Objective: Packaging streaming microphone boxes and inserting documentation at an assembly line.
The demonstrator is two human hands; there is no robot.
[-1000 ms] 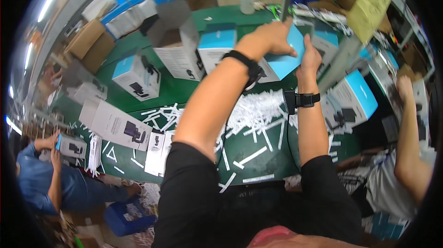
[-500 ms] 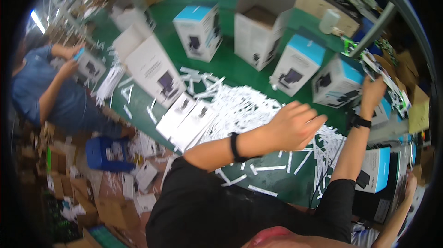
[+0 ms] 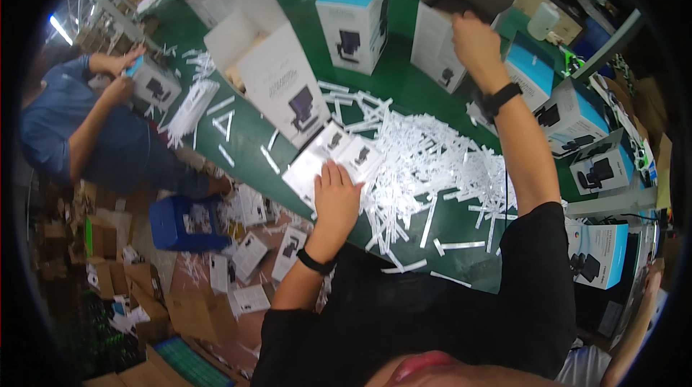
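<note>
My left hand (image 3: 336, 199) lies open, fingers stretched out, on the white printed leaflets (image 3: 315, 163) at the table's near edge. My right hand (image 3: 477, 52) is at the near rim of an open white carton (image 3: 434, 55), its fingers curled toward the opening. Whatever those fingers hold, if anything, is hidden. A second open carton (image 3: 285, 91), tall and tilted in view, stands just beyond the leaflets. Between my arms spreads a heap of white paper strips (image 3: 425, 156).
A closed white box with a blue top (image 3: 353, 30) stands between the open cartons. Several similar boxes (image 3: 573, 117) line the right side. At left, a co-worker in a blue shirt (image 3: 90, 124) holds a box (image 3: 153, 83). A blue stool (image 3: 180, 223) stands on the littered floor.
My right hand has moved left from the bundle at the far right to the open carton. The left hand has come down from above the strips onto the leaflets and opened. The view has shifted.
</note>
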